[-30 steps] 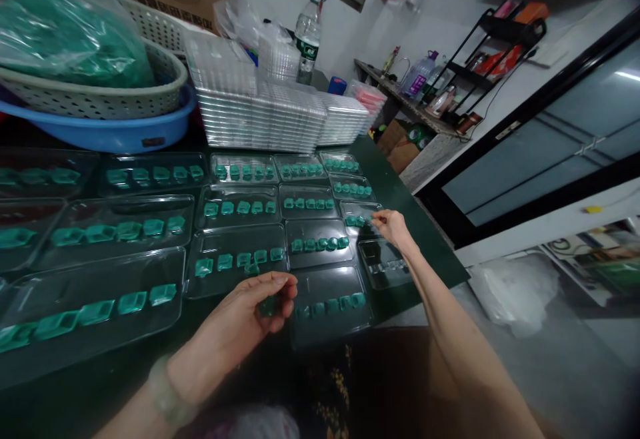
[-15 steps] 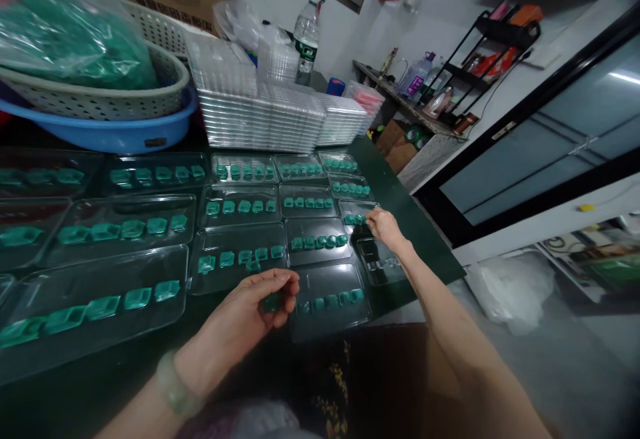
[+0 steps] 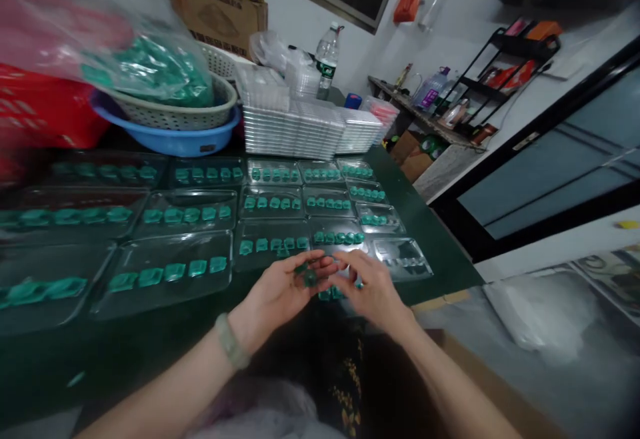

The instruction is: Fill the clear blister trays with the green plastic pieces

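My left hand [image 3: 287, 286], with a pale bangle [image 3: 231, 342] at the wrist, is turned palm up and cupped around small translucent green plastic pieces [image 3: 309, 278]. My right hand [image 3: 373, 286] reaches to the left hand's fingertips, thumb and forefinger apart; nothing shows clearly between them. Beneath both hands is a partly hidden clear tray with green pieces [image 3: 325, 292]. At the right, one clear tray [image 3: 397, 247] bears only clear slots. The tray behind it [image 3: 393, 227] has green pieces at its left and middle. Several other clear trays [image 3: 220, 236] each carry a row of green pieces.
Stacked clear plastic trays [image 3: 293, 131] stand at the table's back, beside a water bottle [image 3: 327, 59]. Left of them, a blue basin [image 3: 190, 142] holds a basket with a bag of green pieces [image 3: 165, 69]. The dark green table's right edge [image 3: 457, 256] borders the floor.
My right hand has come back from the third tray on the right to my left hand. The left hand has opened more, palm up. The view has shifted left.
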`<action>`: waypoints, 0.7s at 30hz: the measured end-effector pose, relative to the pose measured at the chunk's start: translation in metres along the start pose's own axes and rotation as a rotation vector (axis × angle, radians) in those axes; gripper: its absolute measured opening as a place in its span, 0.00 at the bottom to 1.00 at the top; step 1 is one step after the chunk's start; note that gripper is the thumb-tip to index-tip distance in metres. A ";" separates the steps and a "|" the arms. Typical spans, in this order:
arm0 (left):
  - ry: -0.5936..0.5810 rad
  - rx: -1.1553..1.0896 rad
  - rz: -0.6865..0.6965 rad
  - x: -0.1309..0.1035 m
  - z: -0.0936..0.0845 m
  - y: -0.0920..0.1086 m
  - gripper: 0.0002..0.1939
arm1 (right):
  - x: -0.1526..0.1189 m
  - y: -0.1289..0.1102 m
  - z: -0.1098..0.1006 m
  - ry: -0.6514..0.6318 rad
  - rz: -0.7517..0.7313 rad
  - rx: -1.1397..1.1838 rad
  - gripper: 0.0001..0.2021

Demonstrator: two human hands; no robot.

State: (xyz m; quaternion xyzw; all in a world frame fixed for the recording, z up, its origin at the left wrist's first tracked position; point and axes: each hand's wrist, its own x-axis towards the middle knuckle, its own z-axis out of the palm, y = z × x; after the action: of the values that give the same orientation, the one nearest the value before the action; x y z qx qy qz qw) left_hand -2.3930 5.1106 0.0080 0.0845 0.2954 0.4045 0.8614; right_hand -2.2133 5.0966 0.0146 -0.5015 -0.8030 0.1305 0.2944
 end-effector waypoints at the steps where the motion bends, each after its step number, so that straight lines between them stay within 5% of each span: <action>1: -0.003 0.004 0.003 0.000 0.000 -0.001 0.08 | -0.005 -0.015 0.010 -0.029 -0.025 0.036 0.15; 4: 0.025 0.009 0.009 -0.001 -0.002 -0.003 0.09 | -0.011 -0.033 0.030 -0.025 -0.030 0.123 0.14; 10: 0.015 0.042 0.058 -0.001 -0.009 -0.004 0.07 | -0.009 -0.021 0.035 0.019 0.140 0.292 0.08; 14: -0.087 0.330 0.187 -0.006 -0.011 -0.008 0.10 | -0.011 -0.018 0.030 0.111 0.264 0.295 0.06; 17: -0.044 0.627 0.328 -0.008 -0.010 -0.011 0.13 | -0.013 -0.017 0.028 0.110 0.301 0.312 0.04; 21: -0.008 0.746 0.304 -0.005 -0.007 -0.014 0.11 | -0.017 -0.016 0.027 0.077 0.377 0.485 0.07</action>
State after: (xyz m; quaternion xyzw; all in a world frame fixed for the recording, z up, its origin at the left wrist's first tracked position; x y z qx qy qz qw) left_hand -2.3905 5.0968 -0.0003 0.4355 0.4027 0.3922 0.7031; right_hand -2.2359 5.0772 -0.0049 -0.5613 -0.6296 0.3516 0.4062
